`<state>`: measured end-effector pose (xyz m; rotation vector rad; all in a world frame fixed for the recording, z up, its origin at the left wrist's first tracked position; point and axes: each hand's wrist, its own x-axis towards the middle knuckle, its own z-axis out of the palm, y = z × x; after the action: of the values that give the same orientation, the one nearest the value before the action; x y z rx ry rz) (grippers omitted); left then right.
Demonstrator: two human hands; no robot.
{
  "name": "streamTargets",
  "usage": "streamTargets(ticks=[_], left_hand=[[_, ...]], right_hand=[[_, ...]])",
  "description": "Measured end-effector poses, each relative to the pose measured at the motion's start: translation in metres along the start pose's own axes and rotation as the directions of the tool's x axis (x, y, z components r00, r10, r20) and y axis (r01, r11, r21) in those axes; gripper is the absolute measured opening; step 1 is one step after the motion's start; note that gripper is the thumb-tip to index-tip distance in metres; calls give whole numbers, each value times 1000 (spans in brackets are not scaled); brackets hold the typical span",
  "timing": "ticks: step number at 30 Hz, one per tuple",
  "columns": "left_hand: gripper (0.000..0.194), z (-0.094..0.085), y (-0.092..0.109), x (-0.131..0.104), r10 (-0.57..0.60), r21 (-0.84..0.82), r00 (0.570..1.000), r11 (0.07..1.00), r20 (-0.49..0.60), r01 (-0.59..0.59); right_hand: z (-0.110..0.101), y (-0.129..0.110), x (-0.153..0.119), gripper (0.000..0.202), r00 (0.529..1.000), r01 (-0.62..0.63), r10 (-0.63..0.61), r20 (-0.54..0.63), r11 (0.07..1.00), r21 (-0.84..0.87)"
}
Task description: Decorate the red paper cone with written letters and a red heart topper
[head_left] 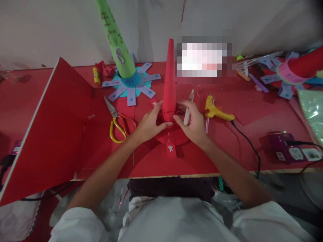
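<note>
A tall red paper cone (pixel 170 77) stands upright on a red round base (pixel 158 137), with a collar around its foot. A red paper strip (pixel 170 148) with a white star and small crescents points toward me from the base. My left hand (pixel 151 123) curves round the left side of the collar, its thumb in front. On the right, my right hand (pixel 193 121) presses the collar with fingers and thumb. A white pen-like stick (pixel 187 116) shows inside the curve of that hand; whether the hand touches it, I cannot tell.
Scissors (pixel 117 124) lie left of my left hand; a yellow glue gun (pixel 217 112) with a black cord lies to the right. Behind are a green paper tube (pixel 118 43) and a glue stick (pixel 96 76). A red board (pixel 52 131) stands at left, a purple power strip (pixel 282 148) at right.
</note>
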<state>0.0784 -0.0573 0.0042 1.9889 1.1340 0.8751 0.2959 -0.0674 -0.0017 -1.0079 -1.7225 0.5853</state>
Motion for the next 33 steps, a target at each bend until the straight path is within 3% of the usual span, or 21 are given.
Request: streamTargets(ticks=[5, 11, 19, 25, 29, 33], left_hand=[[77, 3, 2, 0, -67, -61, 998, 996, -13, 66], [78, 1, 0, 3, -87, -200, 994, 977, -64, 72], [80, 0, 2, 2, -71, -255, 997, 965, -41, 58], [75, -3, 9, 0, -80, -233, 997, 970, -22, 73], [72, -3, 7, -1, -102, -233, 995, 968, -14, 95], [70, -4, 9, -1, -105, -247, 994, 964, -3, 101]], right_hand=[[-2, -2, 1, 35, 1000, -19, 19, 8, 999, 28], [-8, -7, 3, 31, 997, -32, 41, -72, 992, 126], [-24, -23, 2, 48, 984, 24, -12, -177, 998, 63], [-25, -26, -1, 28, 988, 66, -45, -148, 988, 139], [-27, -28, 2, 26, 985, 167, -163, -58, 983, 76], [-28, -31, 5, 23, 949, 309, -311, -44, 950, -38]])
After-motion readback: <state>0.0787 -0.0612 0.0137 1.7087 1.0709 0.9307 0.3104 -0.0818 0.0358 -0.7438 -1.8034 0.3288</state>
